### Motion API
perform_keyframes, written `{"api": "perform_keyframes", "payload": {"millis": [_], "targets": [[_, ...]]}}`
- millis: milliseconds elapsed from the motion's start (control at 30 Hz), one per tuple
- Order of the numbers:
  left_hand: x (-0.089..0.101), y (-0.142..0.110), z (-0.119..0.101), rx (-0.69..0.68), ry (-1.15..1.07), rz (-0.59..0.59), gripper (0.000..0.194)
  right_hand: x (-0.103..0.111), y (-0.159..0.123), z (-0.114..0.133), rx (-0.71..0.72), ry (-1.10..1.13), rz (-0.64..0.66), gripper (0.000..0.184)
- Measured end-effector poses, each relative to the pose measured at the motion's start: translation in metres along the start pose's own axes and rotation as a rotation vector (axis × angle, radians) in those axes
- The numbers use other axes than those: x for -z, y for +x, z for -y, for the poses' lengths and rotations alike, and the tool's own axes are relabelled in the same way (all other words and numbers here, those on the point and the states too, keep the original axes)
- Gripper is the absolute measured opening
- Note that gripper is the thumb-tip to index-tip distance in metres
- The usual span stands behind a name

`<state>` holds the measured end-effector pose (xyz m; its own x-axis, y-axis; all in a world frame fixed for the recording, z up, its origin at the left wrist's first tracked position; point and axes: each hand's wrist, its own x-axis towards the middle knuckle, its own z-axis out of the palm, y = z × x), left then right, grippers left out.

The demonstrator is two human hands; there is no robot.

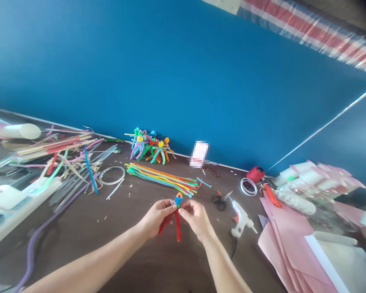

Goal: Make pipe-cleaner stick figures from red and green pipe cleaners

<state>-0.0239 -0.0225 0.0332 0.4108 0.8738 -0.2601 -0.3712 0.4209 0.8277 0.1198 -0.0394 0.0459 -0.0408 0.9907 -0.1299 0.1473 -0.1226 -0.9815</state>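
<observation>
The one camera rides on the person's head, at the near side of the surface (125, 268), facing forward and down. It sits close enough that the forearms (100, 258) run in from the near edge, with the left hand (159, 215) and right hand (199, 219) near the middle of the view. Past them it looks on to the blue wall (140, 61), which takes up roughly the far half. The view is wide, from the heap of sticks (57, 143) at left to the pink sheets (280, 244) at right, and leans: the wall's foot slants nearer toward the right.
</observation>
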Motion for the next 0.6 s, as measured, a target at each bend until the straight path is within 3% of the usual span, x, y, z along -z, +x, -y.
{"api": "perform_keyframes", "payload": {"millis": [300, 600], "targets": [[0.000, -0.001, -0.001, 0.025, -0.025, -0.025, 0.023, -0.008, -0.007, 0.009, 0.254, -0.414, -0.139, 0.009], [0.004, 0.003, 0.007, -0.025, 0.073, -0.035, 0.027, -0.011, -0.010, 0.012, 0.459, -0.912, -0.265, 0.014]]}}
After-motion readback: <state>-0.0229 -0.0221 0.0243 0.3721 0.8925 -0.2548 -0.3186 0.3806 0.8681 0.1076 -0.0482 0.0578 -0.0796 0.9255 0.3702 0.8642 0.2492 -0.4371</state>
